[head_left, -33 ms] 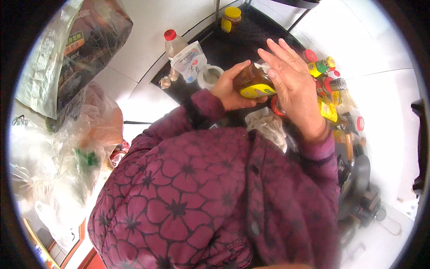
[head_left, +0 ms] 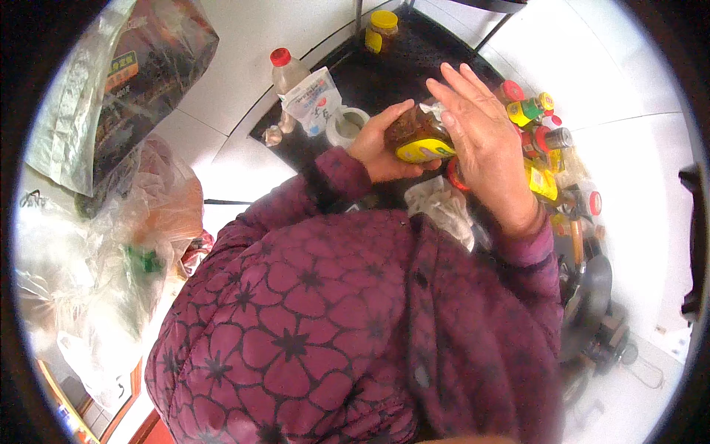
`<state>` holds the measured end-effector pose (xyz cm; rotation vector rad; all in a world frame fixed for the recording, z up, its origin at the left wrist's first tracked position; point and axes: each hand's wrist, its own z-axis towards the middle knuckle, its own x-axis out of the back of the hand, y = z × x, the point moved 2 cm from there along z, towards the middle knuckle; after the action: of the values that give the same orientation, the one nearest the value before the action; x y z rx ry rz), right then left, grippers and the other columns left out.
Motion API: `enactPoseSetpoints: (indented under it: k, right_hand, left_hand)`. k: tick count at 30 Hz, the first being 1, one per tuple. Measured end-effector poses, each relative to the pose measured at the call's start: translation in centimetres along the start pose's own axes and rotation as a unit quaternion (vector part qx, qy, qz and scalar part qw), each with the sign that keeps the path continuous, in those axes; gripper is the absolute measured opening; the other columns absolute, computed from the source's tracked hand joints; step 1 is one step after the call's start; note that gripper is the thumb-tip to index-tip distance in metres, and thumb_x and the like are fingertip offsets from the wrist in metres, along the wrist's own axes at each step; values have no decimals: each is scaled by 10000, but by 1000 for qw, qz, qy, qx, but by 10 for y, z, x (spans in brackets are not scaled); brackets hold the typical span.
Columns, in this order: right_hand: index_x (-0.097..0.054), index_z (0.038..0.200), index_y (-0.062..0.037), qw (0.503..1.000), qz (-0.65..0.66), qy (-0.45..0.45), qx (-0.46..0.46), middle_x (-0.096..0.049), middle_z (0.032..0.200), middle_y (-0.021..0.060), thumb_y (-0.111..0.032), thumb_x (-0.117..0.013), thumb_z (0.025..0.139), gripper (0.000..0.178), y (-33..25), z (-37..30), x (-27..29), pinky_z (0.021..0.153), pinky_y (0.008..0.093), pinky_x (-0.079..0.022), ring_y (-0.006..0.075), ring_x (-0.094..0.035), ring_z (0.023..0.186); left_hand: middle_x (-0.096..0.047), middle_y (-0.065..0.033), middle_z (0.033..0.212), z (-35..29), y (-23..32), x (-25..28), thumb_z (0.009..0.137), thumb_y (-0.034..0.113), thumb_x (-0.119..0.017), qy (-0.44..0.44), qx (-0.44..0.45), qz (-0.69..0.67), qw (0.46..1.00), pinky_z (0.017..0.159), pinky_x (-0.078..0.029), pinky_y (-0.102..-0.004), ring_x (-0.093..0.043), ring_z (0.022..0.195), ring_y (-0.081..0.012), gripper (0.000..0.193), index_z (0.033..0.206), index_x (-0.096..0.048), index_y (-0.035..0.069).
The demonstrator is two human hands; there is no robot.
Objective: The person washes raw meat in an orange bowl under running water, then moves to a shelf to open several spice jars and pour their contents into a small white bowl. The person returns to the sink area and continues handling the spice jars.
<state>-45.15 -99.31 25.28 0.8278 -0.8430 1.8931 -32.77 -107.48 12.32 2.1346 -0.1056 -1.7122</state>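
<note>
Our left hand (head_left: 379, 152) curls its fingers firmly round a dark brown, round-bodied jar (head_left: 413, 127) with a yellow label (head_left: 425, 151); our right hand (head_left: 488, 152) spreads flat, fingers extended, gripping nothing visible. The jar lies tilted between both palms, the left nearer; its long axis is unclear, and we cannot tell whether the right touches. Beyond, a round white pot (head_left: 337, 132) stands on the black tabletop (head_left: 423, 63). Against the earlier frame, we see practically no change.

The brown jar (head_left: 411, 127) looks like smooth, glossy glass. A smooth, clear plastic bottle (head_left: 287, 77) stands along the black countertop's (head_left: 436, 52) left edge.
</note>
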Motion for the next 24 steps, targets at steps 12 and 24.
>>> enactPoseSetpoints:
  k: [12,24]
  right_hand:
    - [-653,1168,35,888,329,144,-289,-687,1102,119,-163,-499,1004,299,32,-11,-18,904,276,-467,152,-618,993]
    - [-613,1250,6,952,201,152,-172,-611,1301,167,-63,-461,1009,294,14,-36,-27,1144,387,-306,311,-488,1330]
  left_hand:
    - [-657,-128,1124,3,-13,3,980,537,-413,41,-90,-2,995,576,-466,-329,-648,840,-338,531,1274,-567,122]
    - [-694,-97,1005,6,-6,10,959,482,-474,129,-140,-7,982,585,-459,-329,-642,792,-269,469,1144,-643,85]
